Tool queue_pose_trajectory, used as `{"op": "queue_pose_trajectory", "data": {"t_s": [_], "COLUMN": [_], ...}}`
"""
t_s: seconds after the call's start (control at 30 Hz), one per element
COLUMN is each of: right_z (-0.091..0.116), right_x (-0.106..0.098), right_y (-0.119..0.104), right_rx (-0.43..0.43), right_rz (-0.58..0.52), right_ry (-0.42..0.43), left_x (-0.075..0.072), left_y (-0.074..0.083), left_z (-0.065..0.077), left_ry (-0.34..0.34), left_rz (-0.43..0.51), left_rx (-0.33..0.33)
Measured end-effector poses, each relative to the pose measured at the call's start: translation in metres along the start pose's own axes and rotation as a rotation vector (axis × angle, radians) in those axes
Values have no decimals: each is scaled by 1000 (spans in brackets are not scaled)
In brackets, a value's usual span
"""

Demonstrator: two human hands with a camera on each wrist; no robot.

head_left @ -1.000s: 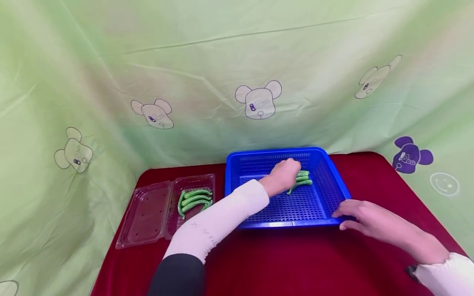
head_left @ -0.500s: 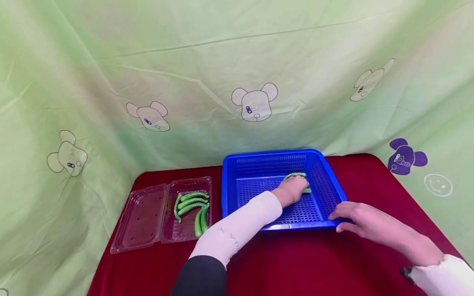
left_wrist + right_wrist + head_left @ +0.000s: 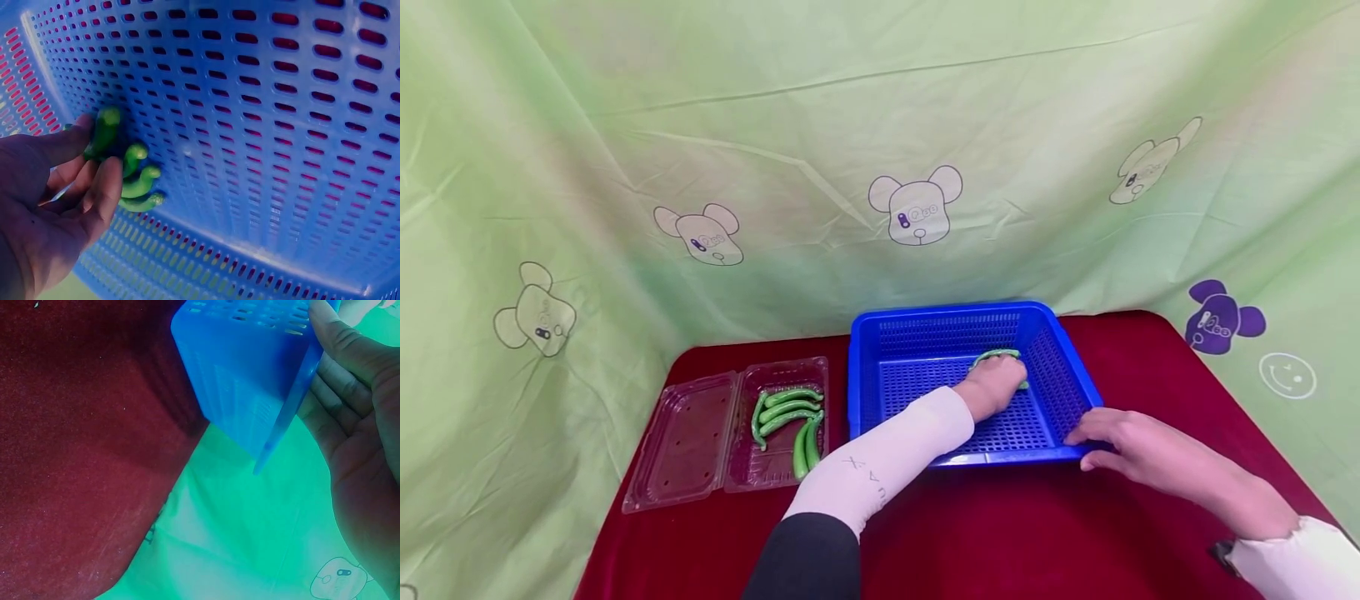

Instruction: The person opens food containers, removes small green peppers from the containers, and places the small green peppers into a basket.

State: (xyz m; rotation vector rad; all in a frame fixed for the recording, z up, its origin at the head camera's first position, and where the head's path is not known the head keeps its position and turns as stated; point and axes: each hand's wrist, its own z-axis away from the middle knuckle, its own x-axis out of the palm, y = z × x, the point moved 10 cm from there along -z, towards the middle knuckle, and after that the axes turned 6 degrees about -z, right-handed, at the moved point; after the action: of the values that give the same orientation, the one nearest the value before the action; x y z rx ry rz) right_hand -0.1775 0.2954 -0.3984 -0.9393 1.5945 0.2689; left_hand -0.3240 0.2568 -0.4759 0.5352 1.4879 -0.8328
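Inside the blue basket, my left hand is low over the floor toward the right side. In the left wrist view, its thumb and fingers pinch a long green pepper. Several more green peppers lie right beside it, their tips showing past my fingers; in the head view my hand covers most of them. My right hand grips the front right corner of the basket rim, thumb on one side and fingers on the other, as the right wrist view shows.
To the left of the basket, a clear plastic box holds several green peppers, its lid folded open leftward. A red cloth covers the table. A pale green curtain with mouse-head prints hangs behind.
My left hand has moved down and slightly right among the peppers in the basket, and its sleeve no longer covers the front peppers in the box. My right hand stays at the rim.
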Motion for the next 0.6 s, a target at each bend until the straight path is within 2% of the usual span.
{"op": "queue_pose_trajectory", "data": {"t_s": [0.1, 0.17, 0.27, 0.4, 0.47, 0.53, 0.6], "right_z": [-3, -5, -8, -7, -4, -1, 0], "right_x": [3, 7, 12, 12, 9, 8, 9], "right_y": [1, 1, 2, 3, 4, 4, 5], "right_rx": [4, 17, 30, 34, 33, 21, 15], "right_rz": [1, 0, -13, -3, 1, -1, 4], "right_ry": [2, -4, -26, -22, -12, -3, 3], "left_x": [0, -5, -26, -77, -94, -98, -87], "left_y": [-8, -17, -41, -87, -117, -153, -193], "left_z": [5, 12, 35, 88, 120, 152, 182], "left_ry": [8, 13, 48, 168, 220, 253, 252], "left_rz": [-5, 24, 112, 174, 172, 172, 193], "left_rx": [-3, -24, -76, -144, -198, -267, -354]}}
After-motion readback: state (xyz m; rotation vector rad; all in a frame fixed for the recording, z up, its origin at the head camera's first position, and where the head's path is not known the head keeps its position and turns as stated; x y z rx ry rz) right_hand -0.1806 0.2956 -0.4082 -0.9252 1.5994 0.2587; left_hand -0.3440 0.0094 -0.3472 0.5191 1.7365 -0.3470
